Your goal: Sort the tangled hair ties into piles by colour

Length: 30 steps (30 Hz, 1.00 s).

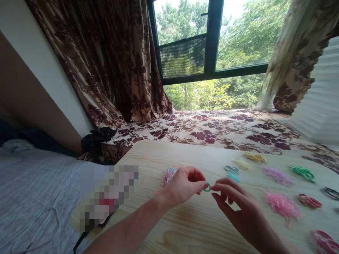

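Note:
Both hands meet above a light wooden table. My left hand and my right hand each pinch one side of a small green elastic band held between them. A mixed pile of coloured bands lies just behind my left hand. Sorted little heaps lie to the right: blue bands, pale yellow bands, yellow bands, lilac bands, green bands, pink bands, red bands.
A blurred-out object lies on the table's left corner. Behind the table is a floral-covered window seat with a black cloth, curtains and a window. A grey bed is at left.

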Each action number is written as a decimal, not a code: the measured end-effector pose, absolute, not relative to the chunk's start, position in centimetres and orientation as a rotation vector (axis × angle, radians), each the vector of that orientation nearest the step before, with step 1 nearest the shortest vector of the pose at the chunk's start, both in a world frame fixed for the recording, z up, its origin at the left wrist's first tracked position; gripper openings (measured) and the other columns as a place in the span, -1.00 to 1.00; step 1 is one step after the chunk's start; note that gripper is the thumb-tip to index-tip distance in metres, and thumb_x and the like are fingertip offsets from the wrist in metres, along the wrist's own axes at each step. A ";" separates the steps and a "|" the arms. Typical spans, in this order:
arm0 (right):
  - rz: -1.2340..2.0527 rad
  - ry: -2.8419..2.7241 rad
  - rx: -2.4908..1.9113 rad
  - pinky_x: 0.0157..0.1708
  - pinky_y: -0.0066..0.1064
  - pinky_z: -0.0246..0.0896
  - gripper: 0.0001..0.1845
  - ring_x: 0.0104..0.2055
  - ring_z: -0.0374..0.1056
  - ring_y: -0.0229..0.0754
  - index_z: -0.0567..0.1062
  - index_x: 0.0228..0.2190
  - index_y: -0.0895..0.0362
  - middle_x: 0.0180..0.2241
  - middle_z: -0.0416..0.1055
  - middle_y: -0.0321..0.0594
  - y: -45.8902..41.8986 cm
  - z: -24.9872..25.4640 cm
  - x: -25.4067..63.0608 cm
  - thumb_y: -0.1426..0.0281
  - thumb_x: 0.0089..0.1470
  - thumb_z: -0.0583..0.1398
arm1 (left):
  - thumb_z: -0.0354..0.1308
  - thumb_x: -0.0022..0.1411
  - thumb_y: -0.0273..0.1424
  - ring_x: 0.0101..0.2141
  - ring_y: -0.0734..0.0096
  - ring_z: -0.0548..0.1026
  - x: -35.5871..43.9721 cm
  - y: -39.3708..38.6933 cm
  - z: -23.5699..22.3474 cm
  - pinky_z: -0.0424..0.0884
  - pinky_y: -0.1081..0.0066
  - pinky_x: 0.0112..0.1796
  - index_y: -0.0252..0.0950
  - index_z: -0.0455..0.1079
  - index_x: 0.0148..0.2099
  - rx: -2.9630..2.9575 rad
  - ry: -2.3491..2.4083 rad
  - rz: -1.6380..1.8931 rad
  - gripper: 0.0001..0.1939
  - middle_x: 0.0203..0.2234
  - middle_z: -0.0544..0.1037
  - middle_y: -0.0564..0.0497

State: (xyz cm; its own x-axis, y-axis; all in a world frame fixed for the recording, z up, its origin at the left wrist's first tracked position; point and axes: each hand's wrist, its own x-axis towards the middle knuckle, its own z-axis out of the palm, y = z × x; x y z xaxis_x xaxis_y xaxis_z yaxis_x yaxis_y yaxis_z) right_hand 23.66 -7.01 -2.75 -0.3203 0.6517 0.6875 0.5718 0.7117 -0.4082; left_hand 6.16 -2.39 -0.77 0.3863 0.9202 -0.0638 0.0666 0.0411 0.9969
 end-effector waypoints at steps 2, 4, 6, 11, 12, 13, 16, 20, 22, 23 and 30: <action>-0.010 -2.085 -0.912 -0.47 -0.51 0.31 -0.85 -0.44 0.41 -0.31 0.41 -0.22 0.06 -0.32 0.45 -0.21 -7.1 -2.9 23.7 0.50 0.17 0.11 | 0.25 -0.07 -0.41 -0.58 0.57 0.38 6.2 -2.4 -0.9 0.31 0.52 -0.51 -0.37 0.38 -0.44 1.372 0.970 0.857 -0.85 -0.61 0.43 0.09; -0.143 -2.125 -0.912 -0.46 -0.49 0.30 -0.83 -0.41 0.43 -0.28 0.42 -0.20 0.06 -0.30 0.47 -0.18 -7.1 -2.8 23.8 0.50 0.18 0.10 | 0.24 -0.05 -0.39 -0.58 0.56 0.40 6.2 -2.5 -1.0 0.32 0.52 -0.50 -0.37 0.38 -0.43 1.372 0.967 0.847 -0.85 -0.61 0.44 0.09; -0.227 -2.139 -0.910 -0.47 -0.49 0.27 -0.81 -0.44 0.42 -0.29 0.43 -0.19 0.06 -0.30 0.48 -0.17 -7.2 -2.7 23.8 0.50 0.20 0.08 | 0.23 -0.03 -0.37 -0.57 0.55 0.41 6.2 -2.6 -1.1 0.32 0.52 -0.50 -0.38 0.39 -0.43 1.375 0.959 0.811 -0.84 -0.60 0.44 0.08; 0.021 -2.079 -0.920 -0.49 -0.53 0.28 -0.83 -0.45 0.40 -0.31 0.47 -0.27 0.08 -0.37 0.45 -0.21 -7.2 -2.5 23.5 0.47 0.20 0.07 | 0.21 0.00 -0.32 -0.58 0.53 0.43 6.2 -2.7 -1.2 0.33 0.51 -0.51 -0.39 0.41 -0.40 1.361 0.949 0.764 -0.81 -0.61 0.45 0.07; 0.123 -2.034 -0.944 -0.51 -0.53 0.28 -0.83 -0.47 0.38 -0.31 0.48 -0.32 0.08 -0.40 0.44 -0.22 -7.1 -2.5 23.4 0.44 0.20 0.08 | 0.21 0.01 -0.32 -0.58 0.53 0.43 6.2 -2.7 -1.2 0.33 0.51 -0.50 -0.39 0.41 -0.40 1.365 0.954 0.770 -0.80 -0.61 0.46 0.07; 0.218 -1.980 -0.973 -0.54 -0.53 0.28 -0.82 -0.49 0.37 -0.31 0.48 -0.38 0.08 -0.43 0.43 -0.24 -7.1 -2.4 23.4 0.40 0.20 0.09 | 0.21 0.01 -0.32 -0.58 0.54 0.42 6.2 -2.6 -1.1 0.32 0.51 -0.51 -0.39 0.40 -0.40 1.372 0.963 0.786 -0.80 -0.61 0.46 0.06; 0.414 -1.832 -1.084 -0.58 -0.51 0.29 -0.72 -0.53 0.35 -0.28 0.50 -0.50 0.10 -0.51 0.43 -0.25 -6.8 -1.9 23.6 0.25 0.17 0.12 | 0.18 0.03 -0.34 -0.58 0.56 0.39 6.0 -2.3 -0.9 0.31 0.52 -0.50 -0.38 0.40 -0.40 1.396 1.017 0.885 -0.83 -0.59 0.45 0.07; 0.446 -1.742 -1.267 -0.54 -0.46 0.36 -0.53 -0.47 0.43 -0.20 0.57 -0.51 0.11 -0.45 0.52 -0.15 -5.7 -1.1 25.6 0.02 0.09 0.11 | 0.10 0.11 -0.38 -0.51 0.52 0.38 5.4 -1.8 -1.1 0.30 0.50 -0.45 -0.34 0.43 -0.34 1.592 1.178 0.972 -0.86 -0.53 0.46 0.06; 0.362 -1.730 -1.361 -0.51 -0.43 0.38 -0.47 -0.39 0.47 -0.14 0.60 -0.50 0.11 -0.37 0.56 -0.10 -4.7 -0.7 28.1 -0.05 0.05 0.10 | 0.08 0.12 -0.43 -0.41 0.46 0.42 5.1 -1.6 -1.5 0.33 0.47 -0.35 -0.33 0.44 -0.34 1.771 1.234 1.009 -0.88 -0.46 0.49 0.03; 0.319 -1.722 -1.405 -0.47 -0.41 0.39 -0.49 -0.35 0.48 -0.11 0.61 -0.47 0.10 -0.35 0.57 -0.09 -4.2 -0.4 29.7 -0.05 0.02 0.12 | 0.07 0.12 -0.44 -0.38 0.44 0.43 5.0 -1.5 -1.6 0.34 0.45 -0.31 -0.32 0.44 -0.35 1.849 1.242 1.022 -0.88 -0.44 0.49 0.03; -0.013 -1.608 -1.854 -0.38 -0.29 0.34 -0.69 -0.41 0.48 -0.04 0.63 -0.46 0.05 -0.47 0.59 -0.17 -2.0 1.8 42.9 0.15 -0.06 0.16 | 0.03 0.15 -0.44 -0.36 0.40 0.45 4.8 -1.4 -2.2 0.35 0.41 -0.27 -0.28 0.42 -0.35 2.052 1.239 1.011 -0.86 -0.42 0.48 0.03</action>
